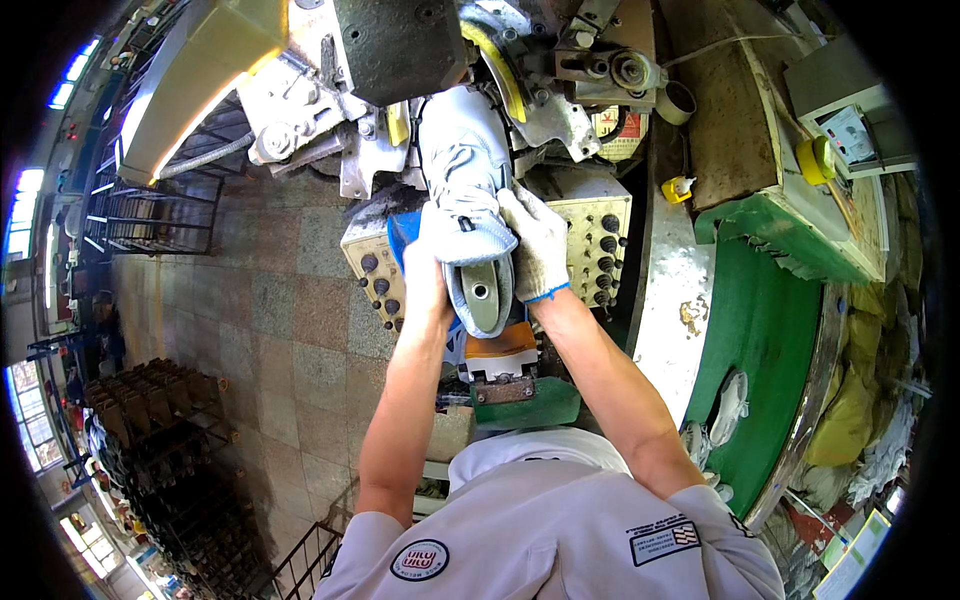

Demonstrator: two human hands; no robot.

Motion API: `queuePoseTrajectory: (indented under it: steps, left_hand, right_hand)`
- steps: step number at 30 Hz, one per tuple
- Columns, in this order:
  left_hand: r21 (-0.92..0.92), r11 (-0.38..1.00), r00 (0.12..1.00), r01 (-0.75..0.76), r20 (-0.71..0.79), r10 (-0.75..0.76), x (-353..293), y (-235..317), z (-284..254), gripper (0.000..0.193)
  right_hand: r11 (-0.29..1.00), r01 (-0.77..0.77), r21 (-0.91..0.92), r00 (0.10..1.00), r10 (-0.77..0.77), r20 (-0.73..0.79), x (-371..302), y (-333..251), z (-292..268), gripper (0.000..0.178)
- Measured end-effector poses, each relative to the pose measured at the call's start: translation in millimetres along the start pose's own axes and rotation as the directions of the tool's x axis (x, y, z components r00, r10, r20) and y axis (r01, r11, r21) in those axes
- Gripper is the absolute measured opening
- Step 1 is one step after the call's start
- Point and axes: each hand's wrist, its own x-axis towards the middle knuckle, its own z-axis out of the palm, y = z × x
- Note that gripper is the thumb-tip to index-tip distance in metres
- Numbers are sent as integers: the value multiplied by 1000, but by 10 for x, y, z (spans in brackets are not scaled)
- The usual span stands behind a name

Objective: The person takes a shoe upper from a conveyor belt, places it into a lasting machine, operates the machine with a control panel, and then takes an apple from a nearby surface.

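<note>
A light blue shoe upper [466, 150] sits on a green shoe last [481, 290], whose round hole shows at the end nearest me. Its toe reaches into a shoe-making machine [400, 50], between metal plates and yellow-edged parts. My left hand [428, 265] is closed against the upper's left side; its fingers are partly hidden and washed out by light. In a white knit glove with a blue cuff, my right hand [537, 240] grips the right side, thumb near the collar. The shoe is held between both hands.
Control boxes with black knobs [597, 250] flank the shoe. Below it is an orange-topped machine part [500, 345]. To the right, a green conveyor belt [755, 340] carries a pale shoe [731, 408]. Dark racks [160, 440] with several items stand left on the tiled floor [290, 300].
</note>
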Motion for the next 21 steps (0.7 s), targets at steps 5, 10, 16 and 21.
queuePoseTrajectory:
  steps: [5,10,16,21]
  left_hand:
    - [14,999,990,43,134,-44,49,-37,-48,45]
    - [82,997,996,0,84,-7,123,-127,-149,46]
    - [325,928,980,-182,133,146,151,-165,-192,50]
    - [510,746,903,-429,245,352,234,-230,-288,31]
  right_hand:
    - [878,391,-278,920,-382,87,24,205,-49,31]
    - [999,-30,25,999,30,-14,-5,120,-12,48]
    - [932,170,-320,985,-167,35,-19,209,-97,44]
    - [981,4,-196,1000,-5,-6,43,240,-86,43]
